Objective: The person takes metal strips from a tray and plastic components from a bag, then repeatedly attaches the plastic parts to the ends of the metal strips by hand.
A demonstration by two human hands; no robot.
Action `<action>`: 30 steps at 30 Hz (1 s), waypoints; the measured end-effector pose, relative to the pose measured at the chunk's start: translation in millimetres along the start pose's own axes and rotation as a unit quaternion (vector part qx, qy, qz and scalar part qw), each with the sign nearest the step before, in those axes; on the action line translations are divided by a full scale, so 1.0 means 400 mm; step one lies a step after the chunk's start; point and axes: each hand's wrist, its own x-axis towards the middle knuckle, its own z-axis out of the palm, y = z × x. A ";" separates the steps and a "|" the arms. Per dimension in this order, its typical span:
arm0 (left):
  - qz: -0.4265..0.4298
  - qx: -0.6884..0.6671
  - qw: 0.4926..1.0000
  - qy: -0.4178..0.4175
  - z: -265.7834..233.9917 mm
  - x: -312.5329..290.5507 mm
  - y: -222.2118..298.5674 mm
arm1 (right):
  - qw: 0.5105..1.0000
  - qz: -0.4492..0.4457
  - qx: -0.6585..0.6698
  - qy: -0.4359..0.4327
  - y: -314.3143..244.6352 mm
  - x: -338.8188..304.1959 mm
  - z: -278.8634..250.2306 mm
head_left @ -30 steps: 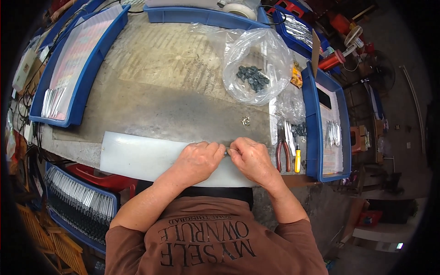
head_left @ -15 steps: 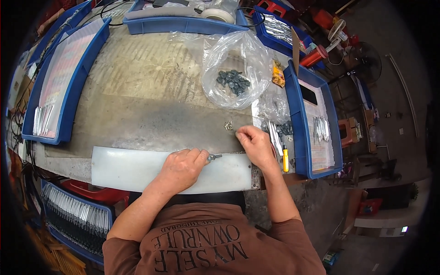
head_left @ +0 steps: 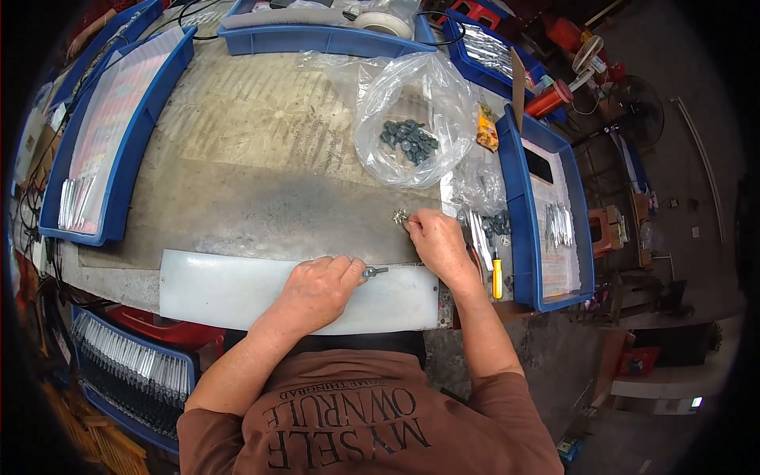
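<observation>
Two bare hands work close to the body, above a pale, flat sheet (head_left: 229,289) lying along the near edge of the table (head_left: 261,207), perhaps as a smooth surface to rest on and to show up dark parts. The left hand (head_left: 321,291) rests over it, thumb and fingers clamped on a small dark grey part (head_left: 371,272); the part's narrow end points right and stays uncovered, which seems to leave it open to the other hand. To the right, a yellow-handled screwdriver (head_left: 496,277) lies beside the sheet, its handle toward the person, apparently for an easy pick-up. Slightly farther out, the right hand (head_left: 437,241) reaches down to a little heap of small metal pieces (head_left: 399,215), its fingertips close together at the heap's edge; whether they grip a piece I cannot tell. That heap sits just beyond the sheet, probably so that a short reach suffices. Beyond it, a clear plastic bag (head_left: 372,162) stands with its mouth spread wide, which keeps the dark grey pieces (head_left: 408,141) inside within reach, and a long blue tray (head_left: 324,43) borders the table's far side
</observation>
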 end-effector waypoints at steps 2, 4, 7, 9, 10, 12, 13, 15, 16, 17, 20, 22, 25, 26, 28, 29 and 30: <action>0.003 0.001 1.000 0.006 -0.001 0.003 0.002 | 1.000 -0.005 -0.022 0.000 -0.009 0.006 -0.003; 0.005 0.003 1.000 0.013 -0.004 0.005 0.003 | 0.997 0.011 -0.070 -0.026 -0.021 0.012 -0.006; 0.006 0.001 1.000 0.011 -0.005 0.004 0.002 | 0.994 0.019 -0.097 -0.049 -0.024 0.022 -0.005; 0.010 -0.006 1.000 0.015 0.002 0.000 -0.002 | 0.994 0.017 -0.097 -0.049 -0.026 0.022 -0.003; 0.009 -0.005 1.000 0.015 0.001 0.000 -0.002 | 0.994 0.015 -0.098 -0.050 -0.026 0.021 -0.003; 0.008 -0.003 1.000 0.010 0.001 0.001 0.000 | 0.995 -0.001 -0.097 -0.034 -0.026 0.017 -0.001; 0.008 -0.003 1.000 0.010 0.001 0.001 0.000 | 0.995 -0.016 -0.097 -0.018 -0.025 0.014 -0.001; 0.010 -0.002 1.000 0.013 0.000 0.002 0.000 | 0.996 -0.021 -0.084 -0.016 -0.019 0.008 0.001; 0.010 -0.001 1.000 0.014 -0.001 0.002 0.001 | 0.997 -0.026 -0.071 -0.013 -0.016 0.005 0.000; 0.011 0.001 1.000 0.013 -0.002 0.002 0.001 | 0.997 -0.027 -0.072 -0.013 -0.014 0.001 -0.001; 0.011 0.003 1.000 0.012 -0.002 0.001 0.001 | 0.997 0.006 -0.062 -0.041 -0.005 -0.008 -0.001; 0.011 0.002 1.000 0.013 0.000 0.000 -0.001 | 0.999 0.011 -0.031 -0.034 0.001 -0.014 -0.002; 0.008 -0.010 1.000 0.016 0.005 -0.002 -0.003 | 1.000 0.008 -0.002 -0.017 0.000 -0.021 -0.010; 0.008 -0.012 1.000 0.016 0.005 -0.002 -0.002 | 1.000 0.008 -0.002 -0.017 0.001 -0.021 -0.012; 0.008 -0.013 1.000 0.017 0.004 -0.001 -0.002 | 0.999 0.014 0.034 -0.012 0.004 -0.019 -0.015; 0.008 -0.013 1.000 0.017 0.003 -0.001 -0.002 | 0.999 0.014 0.034 -0.013 0.003 -0.019 -0.016; 0.009 -0.014 1.000 0.017 0.002 -0.001 -0.002 | 0.999 0.018 0.039 -0.012 0.002 -0.017 -0.018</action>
